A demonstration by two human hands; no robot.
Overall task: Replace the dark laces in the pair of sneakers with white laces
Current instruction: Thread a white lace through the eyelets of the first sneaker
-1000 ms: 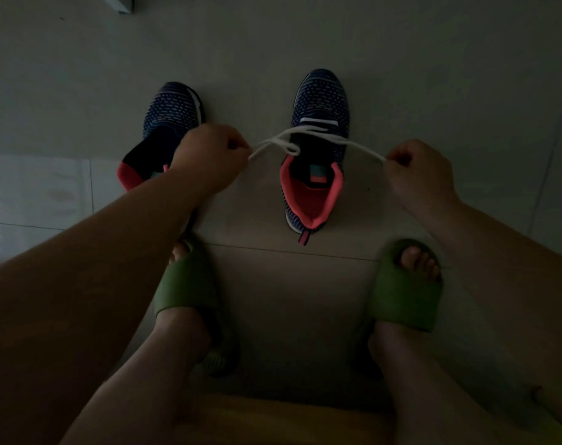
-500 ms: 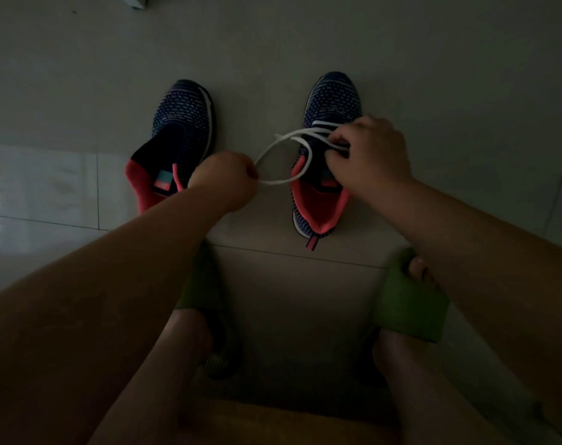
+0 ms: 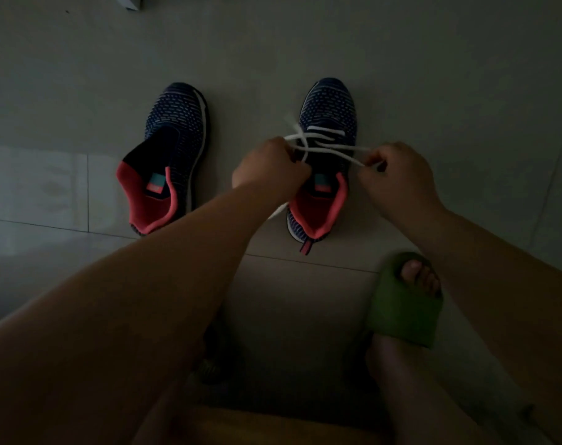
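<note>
Dim light throughout; fine detail is limited.

Two navy knit sneakers with coral-red collar linings stand toes away from the person on a pale tiled floor (image 3: pixel 433 91). The left sneaker (image 3: pixel 173 149) stands alone, well apart from both hands; no lace is visible on it. The right sneaker (image 3: pixel 329 114) carries a flat white lace (image 3: pixel 324 148): one bar lies straight across the lowest eyelets near the toe, and two strands cross above the tongue in an X just behind it.

The left hand (image 3: pixel 270 168) hovers over the inner side of the right sneaker, fingers curled inward and closed around one strand of the white lace; a loose tail of lace shows below the wrist, beside the sneaker's heel. Which fingers actually make contact cannot be determined, as the back of the hand faces the camera.

The right hand (image 3: pixel 398 175) sits just beside the outer side of the same sneaker. Thumb and forefinger pinch the other strand, which runs taut from the crossing to the fingertips; the remaining fingers are curled under.

A foot in a green moulded slide sandal (image 3: pixel 405 309) rests on the floor near the right sneaker's heel, beneath the right forearm.
</note>
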